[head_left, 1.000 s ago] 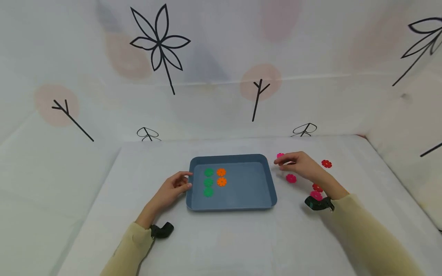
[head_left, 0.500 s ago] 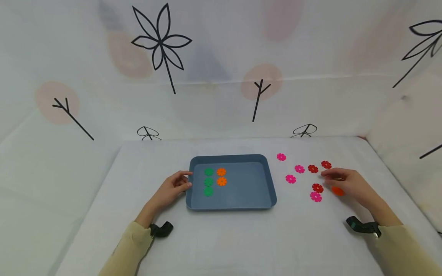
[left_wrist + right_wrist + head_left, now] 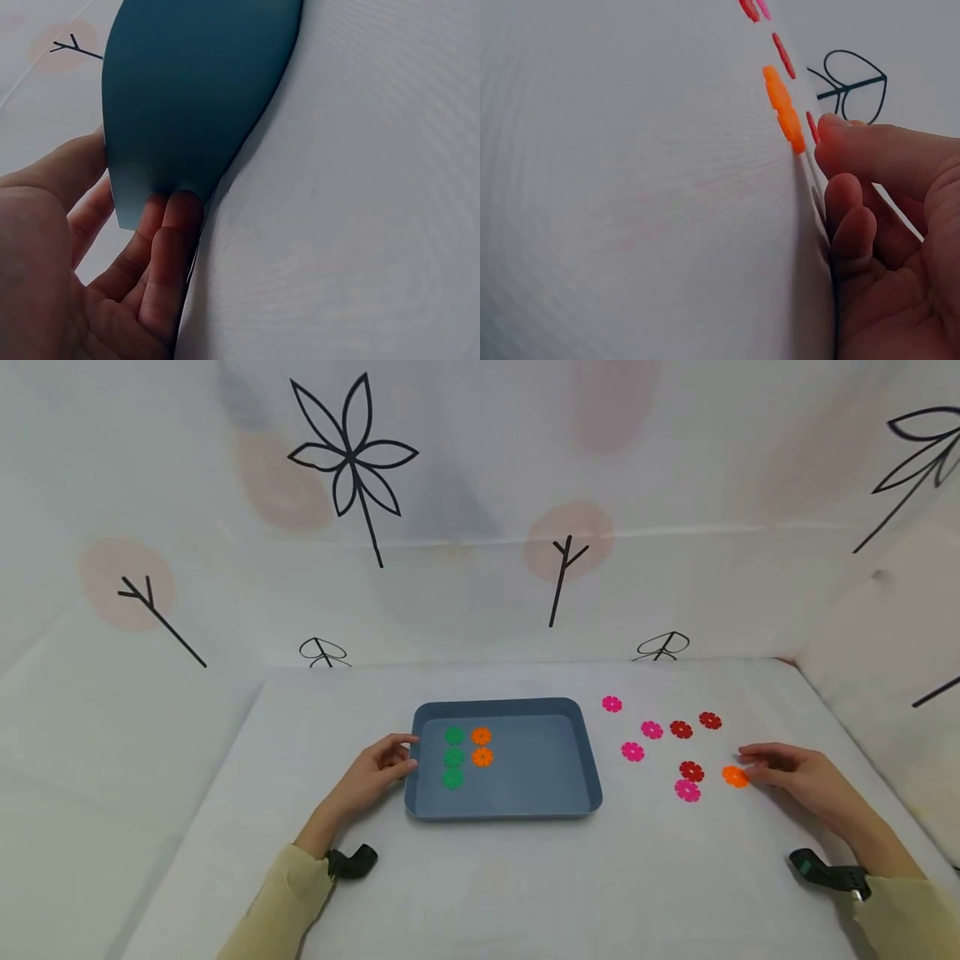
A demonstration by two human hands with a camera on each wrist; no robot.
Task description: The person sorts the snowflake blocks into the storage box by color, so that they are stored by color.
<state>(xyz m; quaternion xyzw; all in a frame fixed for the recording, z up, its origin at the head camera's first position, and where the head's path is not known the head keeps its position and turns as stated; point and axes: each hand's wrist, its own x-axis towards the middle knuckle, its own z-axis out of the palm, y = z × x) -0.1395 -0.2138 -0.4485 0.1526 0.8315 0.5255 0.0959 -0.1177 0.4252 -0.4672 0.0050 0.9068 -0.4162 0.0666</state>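
My left hand [image 3: 371,774] grips the left end of a blue-grey tray [image 3: 540,768]; in the left wrist view the thumb is at its rim and fingertips [image 3: 184,206] press its outer wall. Inside the tray, green flower-shaped pieces [image 3: 453,757] form a column beside two orange ones [image 3: 482,757]. My right hand [image 3: 806,781] is low over the table at the right, fingers loosely bent, holding nothing. Its thumb is right at the edge of an orange flower-shaped piece [image 3: 735,777] lying flat, which the right wrist view shows just ahead of the fingertips [image 3: 832,131].
Pink flower pieces [image 3: 633,752] and red ones [image 3: 681,729] lie scattered between the tray and my right hand. One red piece [image 3: 692,771] touches or overlaps a pink one [image 3: 687,791]. A printed cloth wall [image 3: 465,593] rises behind the white table [image 3: 495,885].
My right hand has moved right and toward me, from beside the tray's right edge to the orange piece, uncovering pink, red and orange pieces. My left hand and the tray stay put.
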